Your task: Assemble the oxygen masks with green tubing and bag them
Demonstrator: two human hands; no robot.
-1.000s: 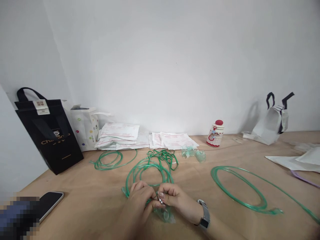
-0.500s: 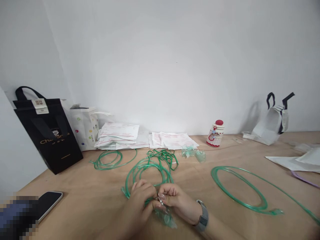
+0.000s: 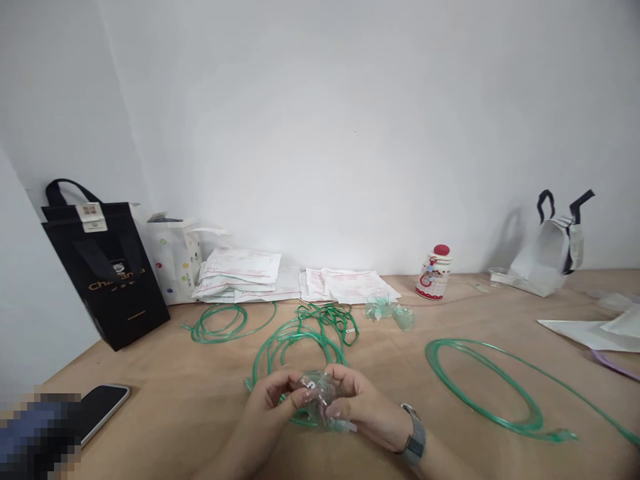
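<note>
1. Two hands meet low in the middle of the view: the left hand (image 3: 273, 400) and the right hand (image 3: 357, 403) are both closed on a small clear mask (image 3: 316, 393), held just above the surface (image 3: 190, 400).
2. Fingertips of both hands pinch the clear plastic from either side; a small white fitting sits on it between them. The right wrist wears a watch (image 3: 414, 443).
3. Green tubing (image 3: 295, 337) runs from the mask back into a loose coil lying on the surface just behind the hands.
4. The step in hand looks like fitting or adjusting the small piece on the mask, fine fingertip work with the left steadying and the right working.
5. The next move calls for a firm pinch on the soft plastic and care that the trailing tube does not drag or snag on the coil.
6. Around them: a second coil (image 3: 220, 325) to the left, a large loop (image 3: 483, 387) to the right, paper packets (image 3: 240, 273) by the wall, a black bag (image 3: 107, 267), a phone (image 3: 103, 407), and a small bottle (image 3: 434, 273) with a red cap.
</note>
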